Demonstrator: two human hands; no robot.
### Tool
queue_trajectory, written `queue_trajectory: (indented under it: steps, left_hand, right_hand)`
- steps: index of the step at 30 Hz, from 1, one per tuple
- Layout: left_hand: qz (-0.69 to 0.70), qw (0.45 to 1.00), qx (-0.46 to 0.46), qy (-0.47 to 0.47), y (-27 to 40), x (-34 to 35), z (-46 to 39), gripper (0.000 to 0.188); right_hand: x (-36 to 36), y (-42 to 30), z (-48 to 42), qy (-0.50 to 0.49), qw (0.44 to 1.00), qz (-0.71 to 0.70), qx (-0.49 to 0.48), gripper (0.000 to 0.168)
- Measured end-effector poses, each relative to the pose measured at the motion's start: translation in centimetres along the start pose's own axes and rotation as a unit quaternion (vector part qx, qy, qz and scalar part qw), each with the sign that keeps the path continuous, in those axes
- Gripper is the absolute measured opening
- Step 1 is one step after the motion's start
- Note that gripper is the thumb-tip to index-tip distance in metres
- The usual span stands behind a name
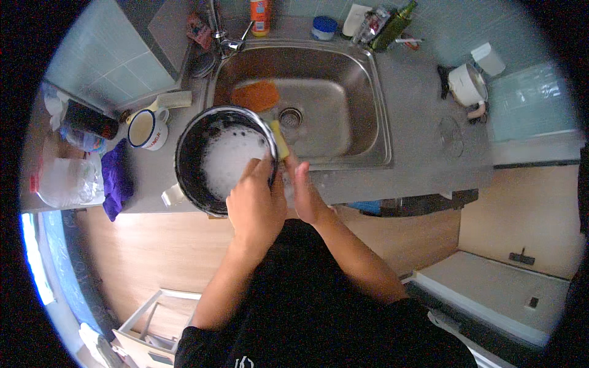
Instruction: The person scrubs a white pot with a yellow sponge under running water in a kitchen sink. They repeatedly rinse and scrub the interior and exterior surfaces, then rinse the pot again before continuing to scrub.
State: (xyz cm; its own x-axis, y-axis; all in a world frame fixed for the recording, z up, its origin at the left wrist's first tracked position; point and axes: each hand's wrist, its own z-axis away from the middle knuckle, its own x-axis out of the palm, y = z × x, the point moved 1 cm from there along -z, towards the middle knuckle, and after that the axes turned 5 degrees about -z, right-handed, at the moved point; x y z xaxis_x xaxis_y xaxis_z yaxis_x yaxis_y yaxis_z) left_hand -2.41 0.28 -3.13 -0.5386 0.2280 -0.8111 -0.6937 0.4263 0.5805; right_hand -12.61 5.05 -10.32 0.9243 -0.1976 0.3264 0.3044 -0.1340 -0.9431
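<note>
A deep dark pot (194,170) with white suds (232,154) inside is tipped at the sink's front left corner. My left hand (257,198) grips its right rim, thumb and fingers over the edge. My right hand (309,193) is at the pot's outer right side and holds a yellow sponge (279,139) against the wall; its fingers are partly hidden behind the pot and my left hand. A pale handle-like piece (173,195) sticks out at the pot's lower left. Beyond the pot, an orange cloth-like item (255,95) lies in the steel sink (322,119) near the drain (291,118).
A chrome faucet (231,45) stands at the back left. An enamel mug (147,131), purple cloth (117,177) and clear plastic jug (69,179) occupy the left counter. Behind the sink are an orange bottle (260,18) and blue-lidded jar (324,28). A white electric pot (467,85) sits right.
</note>
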Motion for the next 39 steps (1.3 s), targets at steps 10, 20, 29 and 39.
queue_trajectory:
  steps: [10, 20, 29, 39]
  left_hand:
    - [0.183, 0.978, 0.043, -0.093, -2.4, 0.2, -2.9, 0.038]
    - [-0.189, 0.94, 0.167, -0.229, -3.5, -5.1, -3.2, 0.022]
    - [-0.199, 0.951, 0.143, -0.187, -3.4, -2.8, -2.6, 0.018]
    - [-0.259, 0.958, 0.084, -0.086, -1.1, -0.2, -1.3, 0.019]
  right_hand:
    - [-1.0, 2.2, -3.3, -0.022, 0.999, -0.017, -0.019, 0.071]
    - [-0.8, 2.0, -3.4, 0.033, 0.996, -0.065, -0.044, 0.064]
    - [1.6, 2.0, -2.3, 0.104, 0.978, 0.116, -0.14, 0.065]
    - [0.9, 2.3, -4.7, 0.095, 0.984, 0.099, -0.113, 0.056]
